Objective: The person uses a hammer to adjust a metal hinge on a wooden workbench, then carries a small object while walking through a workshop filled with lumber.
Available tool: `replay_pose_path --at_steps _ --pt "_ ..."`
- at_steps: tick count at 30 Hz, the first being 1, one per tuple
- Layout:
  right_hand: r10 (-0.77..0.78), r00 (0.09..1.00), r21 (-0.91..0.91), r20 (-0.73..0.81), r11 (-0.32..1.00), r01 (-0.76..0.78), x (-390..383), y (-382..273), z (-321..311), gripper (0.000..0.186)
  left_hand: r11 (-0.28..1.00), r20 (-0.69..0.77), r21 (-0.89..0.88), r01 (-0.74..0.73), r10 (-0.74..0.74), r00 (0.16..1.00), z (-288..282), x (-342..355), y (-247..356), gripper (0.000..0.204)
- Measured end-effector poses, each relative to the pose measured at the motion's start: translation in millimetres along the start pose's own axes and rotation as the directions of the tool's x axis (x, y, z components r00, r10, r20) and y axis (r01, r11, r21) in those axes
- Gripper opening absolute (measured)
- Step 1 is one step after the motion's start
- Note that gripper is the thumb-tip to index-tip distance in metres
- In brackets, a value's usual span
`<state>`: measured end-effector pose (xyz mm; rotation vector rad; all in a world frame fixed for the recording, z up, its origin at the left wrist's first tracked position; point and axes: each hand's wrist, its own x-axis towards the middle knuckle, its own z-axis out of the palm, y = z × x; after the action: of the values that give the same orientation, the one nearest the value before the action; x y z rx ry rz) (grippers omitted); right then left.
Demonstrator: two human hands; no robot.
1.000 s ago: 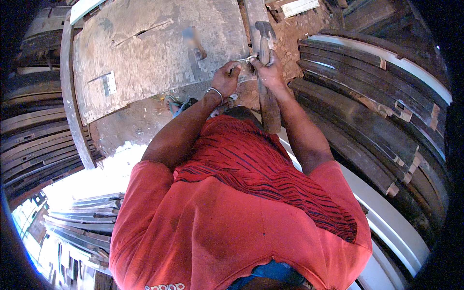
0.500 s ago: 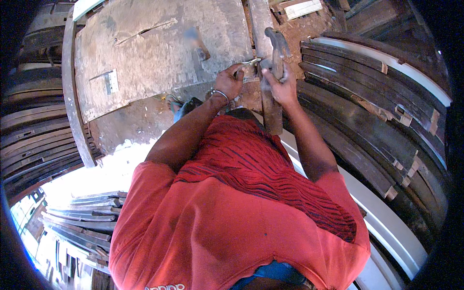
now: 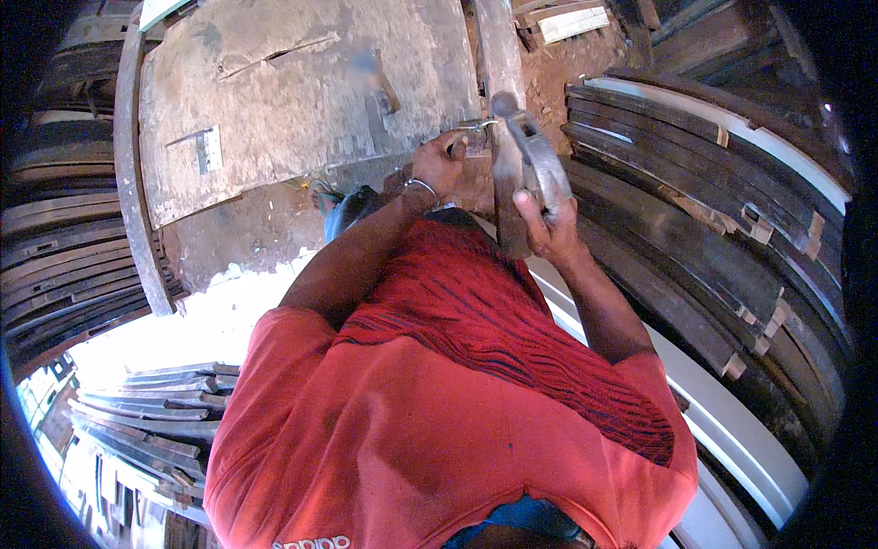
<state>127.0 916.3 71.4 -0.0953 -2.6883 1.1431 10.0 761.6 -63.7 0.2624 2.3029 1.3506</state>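
My right hand (image 3: 550,224) is wrapped round the handle of a claw hammer (image 3: 540,156), its metal head raised above a long wooden beam (image 3: 508,201). Beside that beam, my left hand (image 3: 438,166) pinches a small, slim, shiny metal piece (image 3: 476,124) whose far end reaches the beam's left edge; its exact kind is too small to make out. A broad weathered board (image 3: 293,110) lies on the far side of my left hand. On it rests a short wooden-handled tool (image 3: 390,90), partly blurred.
A small flat metal piece (image 3: 210,151) lies on the board's left part. Another wooden bar (image 3: 131,174) borders the board on the left. Stacked dark planks (image 3: 695,192) crowd the right side, and more timber (image 3: 69,238) is piled at left. Long white strips (image 3: 732,421) run beside my right side.
The hammer has come up and back toward me with my right hand, its head now tilted. My left hand stays nearly in place with the metal piece.
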Motion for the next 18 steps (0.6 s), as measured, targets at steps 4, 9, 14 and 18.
replay_pose_path --at_steps 4,9,14,18 --pt "0.274 0.951 0.087 0.143 0.954 -0.287 -2 7 7 0.049 0.987 -0.106 -0.104 -0.121 0.110 0.988 9 14 -15 0.031" --pt "0.435 0.896 0.098 0.090 0.891 -0.443 6 42 20 0.047 0.978 -0.159 -0.143 -0.150 0.127 0.979 11 18 -16 0.028" --pt "0.367 0.924 0.068 -0.105 0.930 -0.361 53 76 57 0.038 0.975 -0.191 -0.155 -0.159 0.128 0.973 18 25 -30 0.027" --pt "0.528 0.829 0.584 0.183 0.620 -0.524 86 97 79 0.042 0.980 -0.145 -0.129 -0.149 0.130 0.981 4 19 -15 0.028"
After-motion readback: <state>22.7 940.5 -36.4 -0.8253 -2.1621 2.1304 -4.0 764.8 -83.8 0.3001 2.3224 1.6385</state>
